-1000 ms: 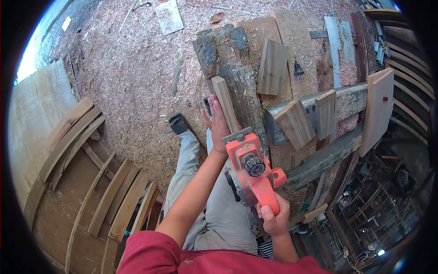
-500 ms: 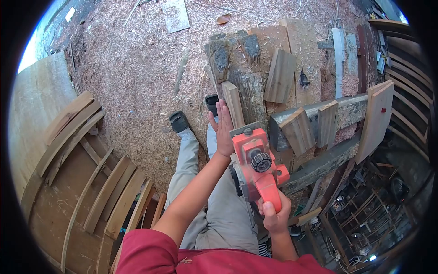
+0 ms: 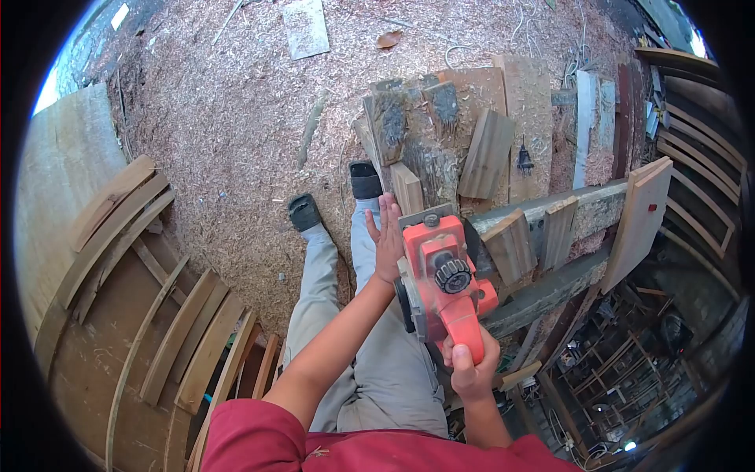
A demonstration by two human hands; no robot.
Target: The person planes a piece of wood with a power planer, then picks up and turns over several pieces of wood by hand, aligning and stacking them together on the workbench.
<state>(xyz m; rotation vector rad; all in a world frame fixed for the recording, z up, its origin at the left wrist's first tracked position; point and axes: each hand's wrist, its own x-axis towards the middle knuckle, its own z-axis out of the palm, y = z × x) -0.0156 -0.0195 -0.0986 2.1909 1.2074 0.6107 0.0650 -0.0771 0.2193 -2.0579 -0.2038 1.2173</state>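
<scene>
My right hand (image 3: 473,366) is wrapped around the rear handle of a red electric planer (image 3: 440,259) with a black front knob. The planer sits over a narrow wooden board (image 3: 407,187), whose far end sticks out ahead of it; the rest is hidden beneath the tool. My left hand (image 3: 388,240) lies flat with fingers stretched forward along the board's left side, just left of the planer's front. Past the board's far end stands a worn, dark-topped wooden block (image 3: 388,118).
Short wood blocks (image 3: 485,153) lie on the bench to the right, near a black plug (image 3: 524,159). A wide board (image 3: 638,224) leans farther right across heavy beams (image 3: 550,293). Curved wooden pieces (image 3: 110,228) are stacked at left. Shavings (image 3: 236,118) cover the ground.
The planer and both hands keep nearly the same place in view. Less of the board shows ahead of the planer, and the bench appears slightly lower as the view shifts.
</scene>
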